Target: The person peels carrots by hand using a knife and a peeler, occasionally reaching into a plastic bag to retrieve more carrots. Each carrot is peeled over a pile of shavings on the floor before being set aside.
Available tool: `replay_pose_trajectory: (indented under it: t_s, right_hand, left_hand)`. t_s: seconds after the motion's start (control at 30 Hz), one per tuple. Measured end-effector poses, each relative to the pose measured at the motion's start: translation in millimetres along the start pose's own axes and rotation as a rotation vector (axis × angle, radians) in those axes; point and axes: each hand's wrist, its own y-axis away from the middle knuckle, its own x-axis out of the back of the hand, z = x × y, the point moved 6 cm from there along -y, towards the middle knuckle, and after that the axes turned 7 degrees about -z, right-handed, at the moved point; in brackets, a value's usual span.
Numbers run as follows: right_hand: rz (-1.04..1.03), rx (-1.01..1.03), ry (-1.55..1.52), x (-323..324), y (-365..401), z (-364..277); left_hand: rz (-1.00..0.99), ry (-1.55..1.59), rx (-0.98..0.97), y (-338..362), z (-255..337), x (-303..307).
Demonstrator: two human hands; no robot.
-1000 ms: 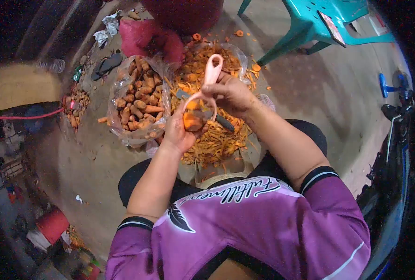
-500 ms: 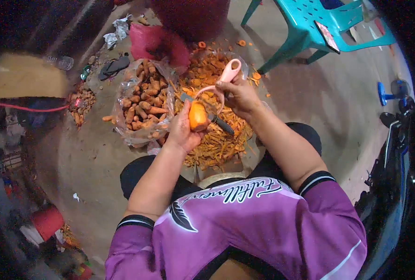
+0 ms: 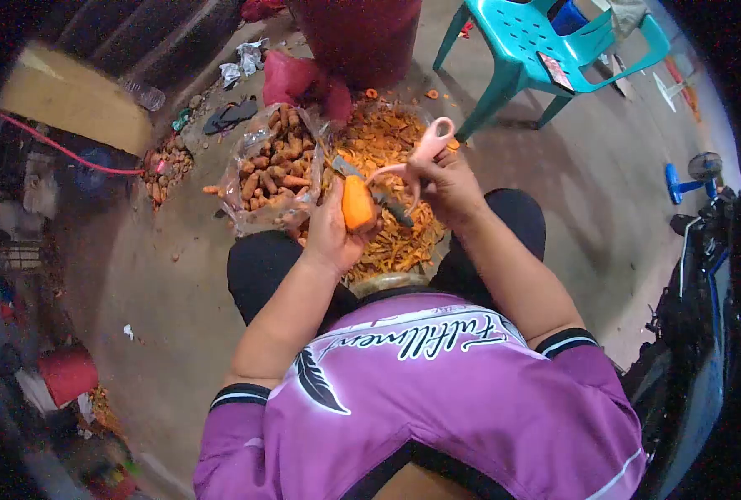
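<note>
A peeled orange carrot (image 3: 358, 205) is gripped in my left hand (image 3: 333, 229), its smooth side facing up. My right hand (image 3: 450, 185) is closed around a pink peeler (image 3: 431, 143), whose looped handle end points up and away from me. The peeler's head reaches left, close to the top of the carrot. Below both hands spreads a heap of orange peelings (image 3: 400, 242). A knife with a dark handle (image 3: 397, 210) lies over the peelings, partly hidden behind the carrot. Just left of my left hand, a clear plastic bag (image 3: 241, 204) holds many unpeeled carrots (image 3: 275, 162).
A red bag (image 3: 291, 79) and a large dark red container (image 3: 362, 42) stand beyond the peelings. A green plastic chair (image 3: 520, 42) is at the far right. One dark slipper (image 3: 230, 117) lies near a pile of small scraps (image 3: 166, 167) at left.
The camera view has shifted a little. The peeler has tilted slightly and its head sits a bit to the right of the carrot. Both hands keep their holds.
</note>
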Motion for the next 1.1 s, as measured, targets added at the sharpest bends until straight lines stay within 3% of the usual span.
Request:
replay_pose_trajectory:
  t_s: [0.1,0.17,0.37,0.5,0.6,0.63,0.7,0.8,0.9,0.93,1.0,1.1]
  right_hand:
    - [-0.127,0.006,-0.112,-35.3,23.5,13.1]
    - [-0.149,-0.096,0.019,-24.4,21.3,17.8]
    - [-0.059,0.066,0.034,6.6,8.6,24.0]
    - [0.043,0.122,-0.021,14.4,31.3,-11.4]
    - [-0.124,0.068,-0.059,-26.4,53.3,4.1]
    - [-0.071,0.069,-0.03,-39.2,63.6,6.2]
    - [-0.135,-0.04,-0.057,-22.9,46.7,22.1]
    - [-0.041,0.115,0.129,4.0,26.2,6.8]
    - [0.012,0.092,-0.035,9.7,36.5,-3.0]
    - [-0.068,0.091,-0.079,-1.8,40.8,2.0]
    - [-0.159,0.086,-0.106,-29.5,54.7,10.7]
    - [-0.081,0.072,-0.085,-2.6,36.6,9.8]
  left_hand:
    - [-0.012,0.036,0.031,12.6,-10.4,-13.4]
    - [-0.08,0.011,0.004,23.2,-15.4,-22.6]
    - [-0.031,-0.109,0.026,34.3,-29.0,-0.3]
    - [-0.204,-0.106,0.082,45.8,-32.6,-5.1]
    - [-0.065,-0.094,0.035,45.7,-33.3,-5.6]
    - [-0.056,-0.137,0.023,48.5,-33.4,-15.3]
    - [-0.037,-0.22,0.001,54.9,-34.4,-35.5]
    - [-0.097,-0.235,0.032,53.7,-41.4,-16.4]
    - [-0.044,-0.258,0.004,51.7,-38.7,-17.1]
    - [0.0,-0.258,-0.022,55.5,-35.5,-18.1]
    - [-0.075,-0.236,-0.048,61.0,-34.9,-25.5]
    - [-0.099,-0.296,-0.031,58.4,-43.0,-21.4]
